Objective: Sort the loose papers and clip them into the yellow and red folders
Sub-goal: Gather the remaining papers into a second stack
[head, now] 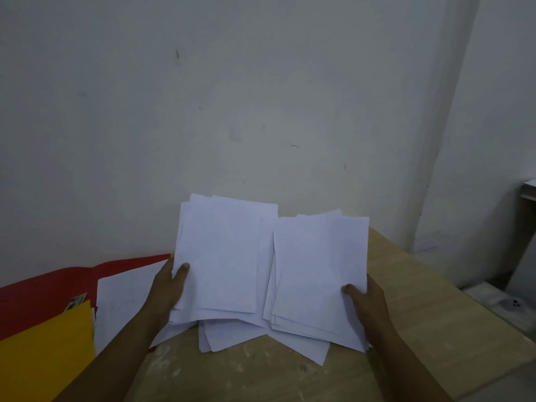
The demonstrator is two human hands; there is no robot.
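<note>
My left hand (169, 282) grips the left edge of a bundle of white papers (223, 256), thumb on top. My right hand (367, 300) grips a second bundle of white papers (319, 265) at its right edge. Both bundles are raised and tilted over the table, and they overlap in the middle. More loose sheets (232, 336) lie beneath them. A red folder (43, 288) lies open at the left against the wall, with a white sheet (124, 294) on it. The yellow folder (43, 355) rests on top of the red one at the near left.
The wooden table (420, 329) has its right edge running diagonally at the right. A grey wall stands directly behind the table. A small printed card (76, 302) peeks out above the yellow folder. A shelf edge (528, 195) shows at the far right.
</note>
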